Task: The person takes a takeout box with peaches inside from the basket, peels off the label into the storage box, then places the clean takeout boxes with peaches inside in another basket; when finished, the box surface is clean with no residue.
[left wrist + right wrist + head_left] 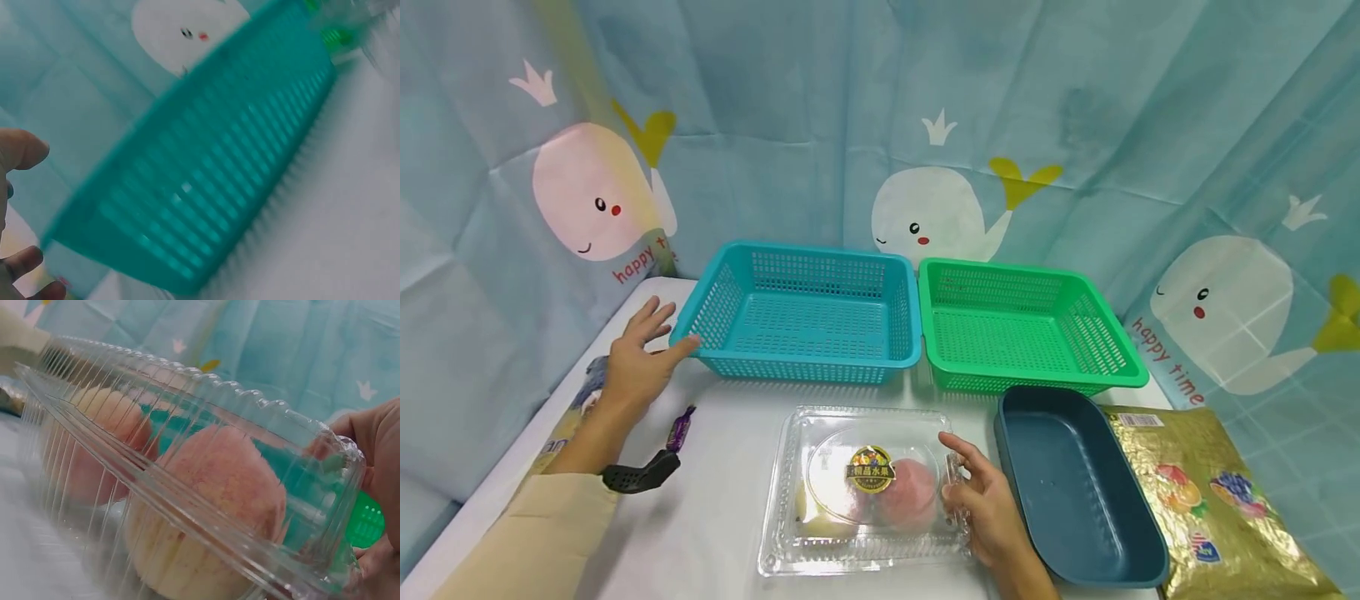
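In the head view a clear plastic fruit box with a black-and-gold label lies at the front middle. Through its walls I see two peaches, the pinkish one being nearer in the right wrist view. My right hand grips the box's right edge between thumb and fingers. Farther left, my left hand is at the left end of a blue perforated basket, its fingers spread and the thumb by the rim. Whether it touches the basket cannot be told. The left wrist view is blurred.
Beside the blue basket stands a green perforated basket. A dark blue tub is right of the right hand, with a gold fruit-printed bag beyond it. A purple-wrapped candy lies near the left wrist. A curtain hangs behind.
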Available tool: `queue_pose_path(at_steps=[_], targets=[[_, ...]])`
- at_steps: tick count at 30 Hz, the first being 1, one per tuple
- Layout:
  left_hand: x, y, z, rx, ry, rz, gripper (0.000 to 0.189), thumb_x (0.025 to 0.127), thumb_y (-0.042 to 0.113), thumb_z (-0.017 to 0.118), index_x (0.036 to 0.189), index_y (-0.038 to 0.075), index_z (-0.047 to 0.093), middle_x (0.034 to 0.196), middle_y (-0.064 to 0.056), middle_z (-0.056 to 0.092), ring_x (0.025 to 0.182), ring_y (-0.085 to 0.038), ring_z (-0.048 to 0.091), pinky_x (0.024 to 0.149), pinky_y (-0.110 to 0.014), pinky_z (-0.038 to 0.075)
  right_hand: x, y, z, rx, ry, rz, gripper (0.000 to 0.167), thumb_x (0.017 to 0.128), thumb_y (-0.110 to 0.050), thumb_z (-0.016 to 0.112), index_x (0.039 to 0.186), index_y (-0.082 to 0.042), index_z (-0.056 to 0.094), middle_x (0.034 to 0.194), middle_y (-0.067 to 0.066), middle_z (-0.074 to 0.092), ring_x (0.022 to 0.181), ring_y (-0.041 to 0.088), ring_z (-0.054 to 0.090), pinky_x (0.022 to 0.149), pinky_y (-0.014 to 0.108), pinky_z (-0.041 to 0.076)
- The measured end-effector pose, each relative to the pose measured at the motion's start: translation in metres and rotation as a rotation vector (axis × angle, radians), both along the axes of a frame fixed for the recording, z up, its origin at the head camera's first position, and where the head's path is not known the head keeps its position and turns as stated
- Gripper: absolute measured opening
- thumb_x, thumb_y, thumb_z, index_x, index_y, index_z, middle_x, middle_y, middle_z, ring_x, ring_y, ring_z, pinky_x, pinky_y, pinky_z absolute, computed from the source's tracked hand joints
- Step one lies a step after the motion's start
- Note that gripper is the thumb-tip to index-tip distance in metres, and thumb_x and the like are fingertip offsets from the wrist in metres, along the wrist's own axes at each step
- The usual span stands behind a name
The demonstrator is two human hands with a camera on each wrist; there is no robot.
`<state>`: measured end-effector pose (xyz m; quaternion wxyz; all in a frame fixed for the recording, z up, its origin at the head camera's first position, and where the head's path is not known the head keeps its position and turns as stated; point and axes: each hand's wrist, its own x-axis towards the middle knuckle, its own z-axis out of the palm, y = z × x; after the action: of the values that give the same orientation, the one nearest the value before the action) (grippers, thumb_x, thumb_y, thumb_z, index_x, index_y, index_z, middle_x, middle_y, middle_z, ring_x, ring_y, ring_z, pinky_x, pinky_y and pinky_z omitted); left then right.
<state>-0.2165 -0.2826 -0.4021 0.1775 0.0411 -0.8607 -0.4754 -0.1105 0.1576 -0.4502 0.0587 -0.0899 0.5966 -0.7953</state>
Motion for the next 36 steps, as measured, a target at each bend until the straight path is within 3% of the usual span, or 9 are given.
queue_pose_path(at_steps=[4,8,14,17,21,24,29,36], targets=[[0.015,0.003,0.021,0.003,0.081,0.017,0.061,0.094,0.027,0.065,0.149,0.019,0.039,0.157,0.011,0.020,0.133,-0.029,0.038,0.097,-0.030,0.043,0.000,-0.002,-0.001,0.001,0.014,-0.005,0.066,0.075,0.018,0.052,0.139,0.009,0.040,0.125,0.029,0.027,0.065,0.010,0.049,0.052,0.018,0.044],[0.033,0.010,0.037,-0.022,0.147,-0.005,0.060,0.093,0.022,0.066,0.148,0.025,0.041,0.155,0.015,0.023,0.132,-0.021,0.040,0.094,-0.025,0.044,0.000,-0.002,0.001,-0.005,0.028,0.003,0.064,0.078,0.018,0.052,0.139,0.008,0.041,0.117,0.025,0.031,0.063,0.009,0.048,0.052,0.018,0.045],[0.065,0.026,0.043,0.033,0.316,-0.128,0.065,0.086,-0.003,0.070,0.144,0.014,0.047,0.153,0.002,0.031,0.127,-0.014,0.044,0.092,-0.015,0.042,-0.001,-0.003,0.001,0.009,0.037,0.044,0.062,0.080,0.017,0.054,0.139,0.009,0.039,0.106,0.021,0.034,0.070,0.012,0.054,0.056,0.020,0.049],[0.079,0.034,0.041,0.181,0.367,-0.263,0.066,0.084,-0.015,0.063,0.144,0.006,0.046,0.153,-0.005,0.033,0.124,-0.017,0.045,0.091,-0.015,0.042,-0.001,-0.004,0.001,0.025,0.030,0.035,0.062,0.079,0.016,0.055,0.138,0.008,0.041,0.107,0.023,0.037,0.076,0.016,0.058,0.060,0.024,0.052],[0.095,0.044,0.036,0.446,0.386,-0.463,0.064,0.085,-0.023,0.052,0.144,-0.003,0.040,0.153,-0.012,0.031,0.123,-0.023,0.045,0.094,-0.019,0.043,-0.001,-0.004,0.001,0.046,0.032,0.004,0.060,0.078,0.016,0.056,0.136,0.007,0.044,0.105,0.021,0.037,0.075,0.017,0.058,0.059,0.024,0.051],[0.103,0.053,0.030,0.549,0.377,-0.543,0.062,0.086,-0.024,0.048,0.144,-0.007,0.036,0.153,-0.017,0.028,0.125,-0.026,0.043,0.095,-0.025,0.045,-0.001,-0.003,0.000,0.052,0.040,-0.016,0.060,0.078,0.018,0.056,0.135,0.009,0.044,0.103,0.020,0.036,0.074,0.016,0.057,0.058,0.023,0.050],[0.109,0.063,0.014,0.536,0.307,-0.560,0.062,0.086,-0.023,0.048,0.144,-0.009,0.034,0.153,-0.019,0.026,0.125,-0.028,0.043,0.093,-0.029,0.047,-0.001,-0.001,-0.001,0.061,0.045,-0.040,0.060,0.077,0.020,0.054,0.135,0.009,0.044,0.103,0.020,0.038,0.077,0.019,0.058,0.060,0.025,0.051],[0.110,0.072,-0.007,0.381,0.227,-0.622,0.068,0.084,-0.021,0.055,0.146,-0.004,0.035,0.154,-0.017,0.025,0.124,-0.028,0.042,0.093,-0.030,0.044,0.001,-0.002,-0.003,0.080,0.026,-0.079,0.060,0.076,0.021,0.055,0.134,0.006,0.048,0.106,0.021,0.038,0.078,0.020,0.057,0.061,0.027,0.052]])
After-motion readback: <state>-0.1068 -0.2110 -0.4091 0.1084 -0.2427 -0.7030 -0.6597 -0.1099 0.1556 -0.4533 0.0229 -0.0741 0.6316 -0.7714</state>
